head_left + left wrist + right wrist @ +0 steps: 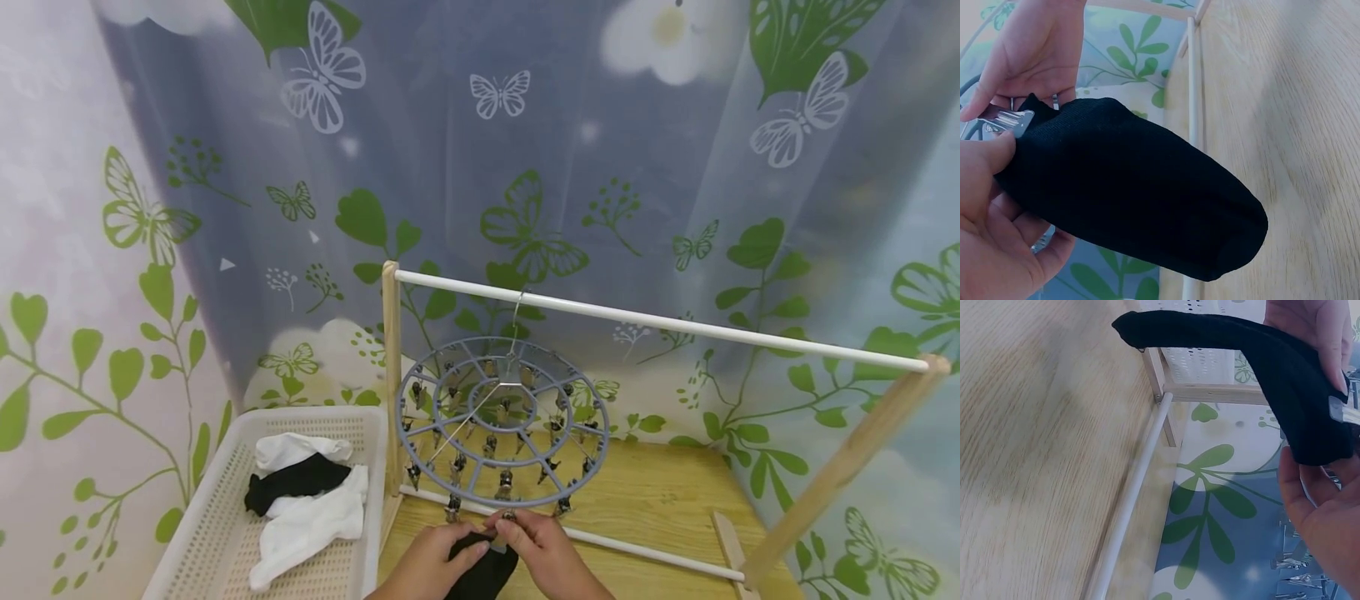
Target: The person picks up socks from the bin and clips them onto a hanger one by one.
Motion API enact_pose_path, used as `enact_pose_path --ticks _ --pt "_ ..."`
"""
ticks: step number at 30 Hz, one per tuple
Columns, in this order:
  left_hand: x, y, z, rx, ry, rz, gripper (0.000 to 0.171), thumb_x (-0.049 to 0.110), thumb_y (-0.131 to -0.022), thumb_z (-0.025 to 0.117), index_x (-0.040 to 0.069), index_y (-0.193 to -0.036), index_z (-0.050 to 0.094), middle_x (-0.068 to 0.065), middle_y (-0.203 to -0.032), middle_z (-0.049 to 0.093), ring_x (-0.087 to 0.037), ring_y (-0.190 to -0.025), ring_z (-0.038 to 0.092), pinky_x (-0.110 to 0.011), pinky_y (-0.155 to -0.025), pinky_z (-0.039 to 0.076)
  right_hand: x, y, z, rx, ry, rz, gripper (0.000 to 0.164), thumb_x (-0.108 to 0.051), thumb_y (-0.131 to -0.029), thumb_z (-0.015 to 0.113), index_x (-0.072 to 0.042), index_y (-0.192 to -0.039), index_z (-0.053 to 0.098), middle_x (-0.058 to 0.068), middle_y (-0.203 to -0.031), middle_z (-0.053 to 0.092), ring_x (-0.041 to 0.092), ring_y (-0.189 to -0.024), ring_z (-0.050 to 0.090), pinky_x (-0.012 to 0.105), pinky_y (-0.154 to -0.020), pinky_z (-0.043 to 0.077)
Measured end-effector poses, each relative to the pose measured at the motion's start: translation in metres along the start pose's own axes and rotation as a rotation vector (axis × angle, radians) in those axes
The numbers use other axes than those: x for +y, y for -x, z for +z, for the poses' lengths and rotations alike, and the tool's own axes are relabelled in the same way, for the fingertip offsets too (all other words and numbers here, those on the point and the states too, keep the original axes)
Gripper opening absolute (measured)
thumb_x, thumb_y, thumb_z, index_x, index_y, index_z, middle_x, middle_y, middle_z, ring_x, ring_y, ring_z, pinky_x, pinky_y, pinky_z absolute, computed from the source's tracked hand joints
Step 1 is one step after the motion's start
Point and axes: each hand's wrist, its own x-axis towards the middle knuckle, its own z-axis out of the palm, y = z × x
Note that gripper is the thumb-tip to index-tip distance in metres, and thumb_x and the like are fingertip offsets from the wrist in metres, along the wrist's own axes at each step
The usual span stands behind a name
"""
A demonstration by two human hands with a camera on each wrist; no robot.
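Note:
A black sock (483, 575) hangs between my two hands, below the near rim of a round grey clip hanger (510, 504). My left hand (431, 560) grips the sock's upper edge, thumb in front and fingers behind, as the left wrist view shows. At that edge a metal clip (1015, 122) overlaps the black fabric. My right hand (551, 554) pinches this clip, its fingers also close behind the sock's edge. In the right wrist view the sock (1297, 394) bends over to the left; part of the clip (1338, 409) shows at its upper end.
The hanger's hook hangs from a white rod (660, 322) on a wooden frame (847, 467). Several metal clips (505, 482) dangle from the rings. At left, a white basket (198, 533) holds white socks (311, 521) and a black sock (300, 482). A patterned curtain (562, 167) stands behind.

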Motion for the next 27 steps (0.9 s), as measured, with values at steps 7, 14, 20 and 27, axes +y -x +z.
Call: enact_pose_path --ticks 7,14,20,27 --pt "-0.002 0.002 0.000 -0.025 0.051 0.010 0.023 0.027 -0.095 0.057 0.008 -0.106 0.067 -0.008 -0.100 0.070 -0.017 -0.088 0.064 -0.036 -0.073 0.052 0.001 0.001 -0.003 0.001 0.003 0.051 0.038 -0.028 -0.102 0.045 0.000 -0.124 0.057 0.022 -0.121 0.061 0.035 -0.108 0.057 0.047 -0.085 0.048" --pt "-0.005 0.003 -0.001 -0.011 0.037 0.000 0.019 0.026 -0.094 0.059 0.010 -0.101 0.067 -0.006 -0.096 0.069 -0.018 -0.086 0.064 -0.038 -0.073 0.052 0.010 0.006 -0.010 -0.037 -0.016 0.129 0.047 -0.032 -0.102 0.045 0.005 -0.129 0.051 0.030 -0.128 0.054 0.043 -0.115 0.052 0.051 -0.091 0.046" --pt "-0.005 0.001 0.000 0.004 0.038 0.020 0.016 0.021 -0.093 0.061 0.008 -0.099 0.067 -0.007 -0.094 0.069 -0.020 -0.084 0.064 -0.037 -0.069 0.052 0.016 0.015 -0.021 -0.082 -0.024 0.192 0.047 -0.033 -0.103 0.042 0.007 -0.126 0.053 0.032 -0.128 0.053 0.046 -0.115 0.051 0.053 -0.091 0.046" --pt "-0.013 0.001 -0.002 0.017 0.033 0.002 0.014 0.022 -0.093 0.061 0.009 -0.097 0.066 -0.006 -0.092 0.069 -0.019 -0.082 0.064 -0.035 -0.066 0.052 0.022 0.021 -0.029 -0.014 0.030 0.311 0.054 -0.043 -0.097 0.050 0.006 -0.117 0.059 0.023 -0.111 0.065 0.039 -0.100 0.060 0.050 -0.082 0.049"
